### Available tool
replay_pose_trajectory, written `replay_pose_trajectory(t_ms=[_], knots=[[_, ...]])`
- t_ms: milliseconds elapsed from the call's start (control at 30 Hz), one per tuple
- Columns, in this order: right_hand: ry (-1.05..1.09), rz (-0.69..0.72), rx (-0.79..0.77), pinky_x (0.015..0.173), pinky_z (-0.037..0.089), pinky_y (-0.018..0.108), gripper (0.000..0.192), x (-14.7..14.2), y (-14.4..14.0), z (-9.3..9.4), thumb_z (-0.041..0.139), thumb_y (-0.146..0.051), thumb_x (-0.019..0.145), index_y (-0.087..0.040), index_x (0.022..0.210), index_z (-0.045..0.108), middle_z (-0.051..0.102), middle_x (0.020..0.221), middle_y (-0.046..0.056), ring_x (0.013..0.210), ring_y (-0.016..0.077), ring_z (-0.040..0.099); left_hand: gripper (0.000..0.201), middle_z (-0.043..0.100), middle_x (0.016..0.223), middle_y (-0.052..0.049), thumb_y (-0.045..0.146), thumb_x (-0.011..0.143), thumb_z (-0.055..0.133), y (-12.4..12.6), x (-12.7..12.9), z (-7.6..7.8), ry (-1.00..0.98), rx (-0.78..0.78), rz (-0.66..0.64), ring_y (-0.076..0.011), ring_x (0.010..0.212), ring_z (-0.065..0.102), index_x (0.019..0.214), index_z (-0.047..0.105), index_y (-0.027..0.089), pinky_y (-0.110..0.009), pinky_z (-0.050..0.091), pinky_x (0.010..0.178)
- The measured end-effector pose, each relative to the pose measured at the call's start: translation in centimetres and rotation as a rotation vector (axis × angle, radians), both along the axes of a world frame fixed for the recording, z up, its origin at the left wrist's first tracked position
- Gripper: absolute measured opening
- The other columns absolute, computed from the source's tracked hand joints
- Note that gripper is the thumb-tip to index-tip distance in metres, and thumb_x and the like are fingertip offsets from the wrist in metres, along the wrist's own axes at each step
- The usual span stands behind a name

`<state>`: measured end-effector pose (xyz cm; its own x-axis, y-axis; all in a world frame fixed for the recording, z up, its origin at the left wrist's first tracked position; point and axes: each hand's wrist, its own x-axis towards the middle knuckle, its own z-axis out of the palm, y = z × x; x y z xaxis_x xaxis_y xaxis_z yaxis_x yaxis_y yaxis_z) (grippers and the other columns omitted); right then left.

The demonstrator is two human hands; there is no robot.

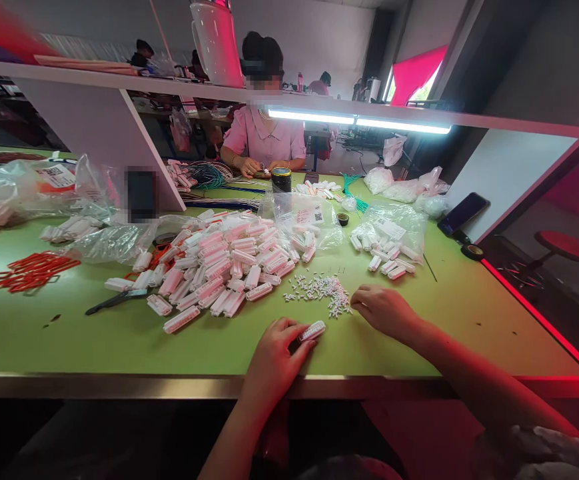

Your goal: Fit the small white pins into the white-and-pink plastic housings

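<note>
My left hand (280,353) grips a white plastic connector housing (313,331) between thumb and fingers, just above the green table near its front edge. Slots or cavities show along the housing's upper face. At the right edge of a scatter of tiny white plastic pieces (325,288), my right hand (384,308) has its fingertips pinched together. Whatever may be between those fingertips is too small to make out. A large heap of similar white housings (224,257) lies to the left of the small pieces.
Orange clips (29,270) and a dark-handled tool (114,300) lie on the left. Clear plastic bags (389,230) with more housings sit behind. A phone (464,213) leans at the right. Above runs a shelf with a lit tube (314,117); a person (264,137) works opposite.
</note>
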<state>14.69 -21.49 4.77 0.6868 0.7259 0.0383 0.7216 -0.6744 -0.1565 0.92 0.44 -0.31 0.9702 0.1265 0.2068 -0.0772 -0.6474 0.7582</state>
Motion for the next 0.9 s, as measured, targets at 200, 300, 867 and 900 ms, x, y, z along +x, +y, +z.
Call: replay_pose_trajectory(t_ms=[200, 300, 867, 900], knots=[[0.072, -0.018, -0.022, 0.066, 0.035, 0.025, 0.016, -0.1, 0.2, -0.6, 0.057, -0.014, 0.092, -0.017, 0.082, 0.07, 0.07, 0.089, 0.005, 0.077, 0.0155, 0.061, 0.023, 0.067, 0.098, -0.005, 0.033, 0.09, 0.065, 0.0, -0.2, 0.0, -0.002, 0.0, -0.003, -0.0224, 0.096, 0.062, 0.109, 0.074, 0.024, -0.035, 0.048, 0.089], [0.078, 0.003, 0.032, 0.066, 0.035, 0.025, 0.016, -0.3, 0.4, -0.7, 0.056, -0.011, 0.089, -0.017, 0.08, 0.067, 0.068, 0.085, 0.005, 0.075, 0.0153, 0.059, 0.023, 0.066, 0.097, -0.005, 0.033, 0.09, 0.065, 0.0, -0.2, 0.1, -0.002, 0.013, -0.016, -0.0222, 0.095, 0.062, 0.109, 0.075, 0.025, -0.034, 0.048, 0.088], [0.413, 0.092, 0.676, 0.065, 0.048, 0.026, 0.016, -2.8, 2.3, -1.2, 0.061, -0.033, 0.092, -0.021, 0.088, 0.07, 0.068, 0.079, 0.001, 0.068, 0.0137, 0.06, 0.02, 0.067, 0.096, -0.004, 0.034, 0.09, 0.065, -0.2, -0.2, 0.6, 0.004, 0.034, -0.025, -0.0224, 0.096, 0.061, 0.106, 0.076, 0.028, -0.034, 0.047, 0.088], [0.374, 0.098, 0.676, 0.065, 0.048, 0.026, 0.016, -2.9, 2.4, -1.3, 0.062, -0.033, 0.092, -0.022, 0.086, 0.07, 0.068, 0.079, 0.002, 0.069, 0.0142, 0.06, 0.02, 0.067, 0.096, -0.004, 0.034, 0.09, 0.065, -0.2, -0.2, 0.6, 0.008, 0.034, -0.026, -0.0226, 0.096, 0.061, 0.106, 0.076, 0.028, -0.034, 0.047, 0.089]])
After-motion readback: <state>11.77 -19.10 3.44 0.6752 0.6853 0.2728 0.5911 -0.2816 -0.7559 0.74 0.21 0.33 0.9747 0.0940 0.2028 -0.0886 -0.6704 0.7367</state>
